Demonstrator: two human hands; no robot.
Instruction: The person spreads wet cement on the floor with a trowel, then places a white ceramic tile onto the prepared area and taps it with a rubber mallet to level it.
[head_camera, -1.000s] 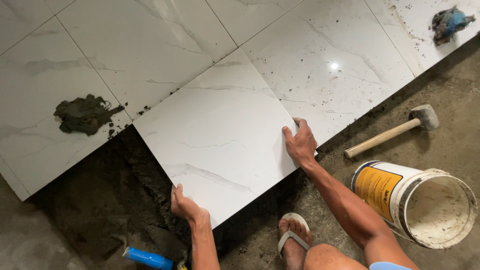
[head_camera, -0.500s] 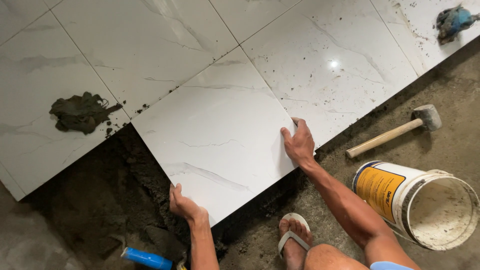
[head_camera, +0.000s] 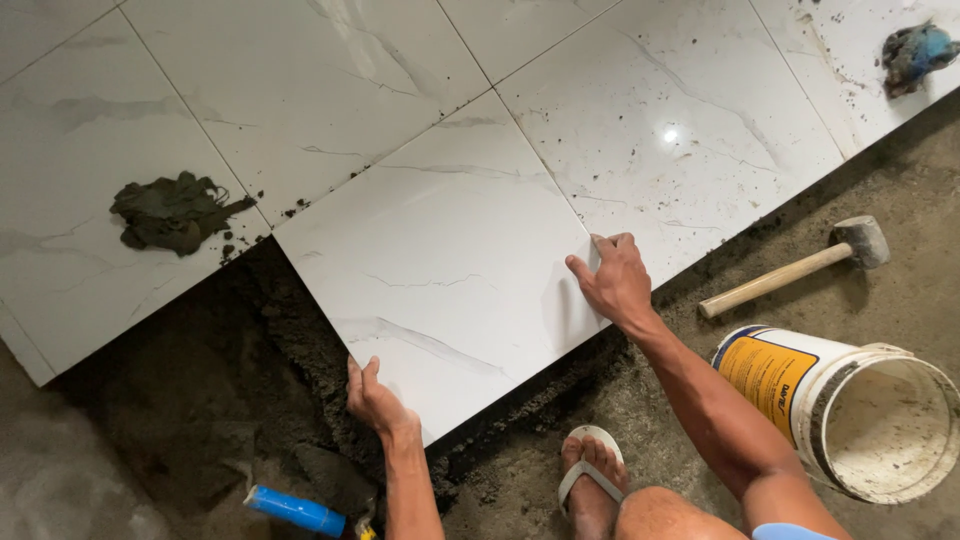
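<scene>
Both hands (head_camera: 378, 398) (head_camera: 612, 278) at tile (head_camera: 440, 260) edges

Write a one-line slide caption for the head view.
Both hands, left hand and right hand, grip a white marble-look tile over dark mortar.
</scene>
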